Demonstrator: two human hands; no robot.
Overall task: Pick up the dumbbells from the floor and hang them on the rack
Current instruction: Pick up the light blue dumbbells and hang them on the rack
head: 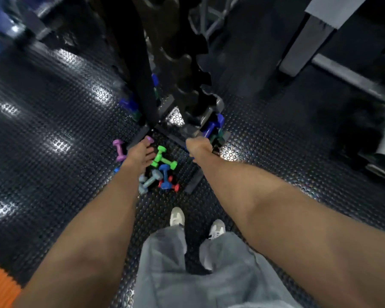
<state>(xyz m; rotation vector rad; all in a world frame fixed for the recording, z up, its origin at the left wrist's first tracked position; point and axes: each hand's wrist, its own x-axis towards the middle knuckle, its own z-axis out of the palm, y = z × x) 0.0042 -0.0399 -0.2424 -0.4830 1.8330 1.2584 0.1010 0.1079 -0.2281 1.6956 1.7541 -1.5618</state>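
Studded black rubber floor (53,121) under you, dark rack (147,85) rising ahead. Your left hand (140,153) over dumbbell pile, holding purple dumbbell (150,139); fingers mostly hidden, grasp likely. Your right hand (198,146) clenched around blue dumbbell (211,127) at rack's low tier. On floor: second purple dumbbell (119,150), green dumbbell (165,160), grey-blue dumbbell (149,181), blue-and-red pair (166,177). White shoes (177,216) below.

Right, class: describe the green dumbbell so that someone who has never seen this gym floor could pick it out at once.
Start at the tall black rack rising from the studded floor. At its foot, just ahead of the person's shoes, lies a small heap of coloured dumbbells. The green dumbbell lies at the rack end of that heap, the only bright green one, beside blue, grey-blue and red neighbours.
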